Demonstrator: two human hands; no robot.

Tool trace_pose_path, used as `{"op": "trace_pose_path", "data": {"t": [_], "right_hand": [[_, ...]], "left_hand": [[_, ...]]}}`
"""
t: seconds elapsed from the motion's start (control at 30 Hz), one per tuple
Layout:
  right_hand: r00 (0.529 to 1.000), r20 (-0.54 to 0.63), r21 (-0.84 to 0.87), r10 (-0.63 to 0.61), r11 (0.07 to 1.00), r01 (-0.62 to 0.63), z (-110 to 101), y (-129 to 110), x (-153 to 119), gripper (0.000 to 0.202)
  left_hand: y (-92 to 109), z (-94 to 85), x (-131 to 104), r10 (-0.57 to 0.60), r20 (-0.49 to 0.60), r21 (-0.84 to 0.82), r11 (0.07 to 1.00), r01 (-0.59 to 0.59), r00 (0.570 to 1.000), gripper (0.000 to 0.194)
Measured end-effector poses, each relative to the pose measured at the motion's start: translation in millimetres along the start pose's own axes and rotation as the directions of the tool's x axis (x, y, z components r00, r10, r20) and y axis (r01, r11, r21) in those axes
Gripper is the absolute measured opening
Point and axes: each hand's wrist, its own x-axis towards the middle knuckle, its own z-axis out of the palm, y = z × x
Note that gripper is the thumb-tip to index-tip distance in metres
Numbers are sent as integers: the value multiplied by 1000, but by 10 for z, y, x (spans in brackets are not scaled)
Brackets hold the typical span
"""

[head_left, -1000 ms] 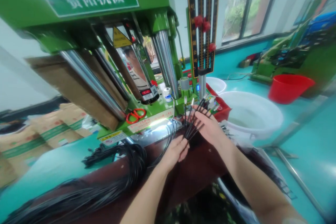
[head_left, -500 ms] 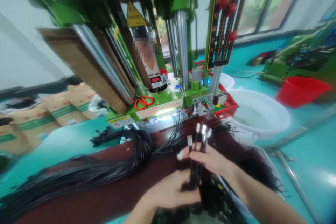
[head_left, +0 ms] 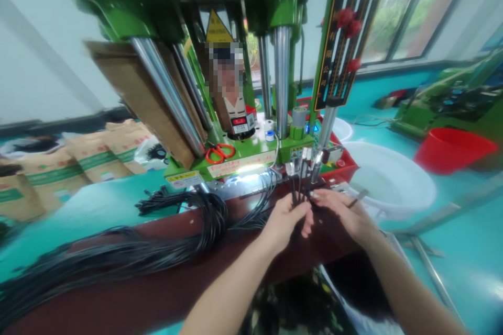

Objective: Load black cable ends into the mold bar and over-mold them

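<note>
My left hand (head_left: 288,220) is closed round a small bunch of black cables (head_left: 299,186), held upright over the brown bench. Silvery metal plugs (head_left: 305,154) top the cables, just in front of the press. My right hand (head_left: 346,212) is at the right side of the bunch, its fingertips pinched together close to the cables. A thin, dark strip (head_left: 358,198) sticks out beyond the back of this hand; what it is I cannot make out. Whether the right fingertips grip a cable is hidden.
A green press (head_left: 255,159) with steel columns stands ahead, with orange-handled scissors (head_left: 220,153) on its ledge. A long bundle of black cables (head_left: 129,251) covers the bench's left part. To the right are a white tub (head_left: 416,167) and a red bucket (head_left: 451,152). A person stands behind the press.
Both hands have moved up and forward towards the press with the cables. The right hand has come off the bunch's upper part to its right side; the left now grips higher, near the plugs.
</note>
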Motion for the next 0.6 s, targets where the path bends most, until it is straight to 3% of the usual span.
{"op": "trace_pose_path", "data": {"t": [0.07, 0.1, 0.17, 0.2, 0.23, 0.27, 0.3, 0.37, 0.4, 0.47, 0.6], "right_hand": [[977, -210, -62, -22, 998, 9, -268, 82, 152, 44], [944, -329, -53, -30, 999, 14, -401, 123, 222, 54], [814, -570, -134, -113, 990, 44, -607, 167, 315, 73], [733, -651, -224, -197, 973, 62, -658, 161, 329, 75], [688, -673, -304, -271, 950, 77, -664, 135, 320, 71], [698, -645, -348, -313, 932, 96, -624, 93, 292, 63], [770, -562, -328, -301, 936, 126, -540, 41, 250, 51], [963, -224, -113, -152, 985, 129, -285, -61, 156, 35], [995, -32, 19, -91, 996, 92, -139, -101, 117, 32], [981, 192, 241, -29, 970, -19, 129, -142, 69, 28], [977, 202, 427, 68, 892, -150, 460, -114, 10, 20]], "left_hand": [[102, -33, 60, 25, 10, -36, 999, -24, 1000, 24], [143, -48, 69, 24, 15, -49, 999, -24, 1000, 25], [189, -63, 60, 3, 30, -59, 998, -1, 1000, 26], [190, -61, 46, -13, 40, -53, 998, 15, 999, 26], [178, -52, 28, -30, 48, -38, 999, 32, 998, 27], [153, -36, 9, -45, 51, -14, 999, 46, 998, 27], [120, -17, -12, -59, 48, 17, 998, 59, 997, 28], [36, 27, -63, -85, 29, 93, 992, 82, 996, 31], [-9, 46, -94, -97, 16, 128, 987, 95, 995, 33], [-103, 64, -172, -128, -7, 171, 977, 127, 992, 36], [-265, -14, -393, -237, -16, 200, 951, 235, 971, 38]]}}
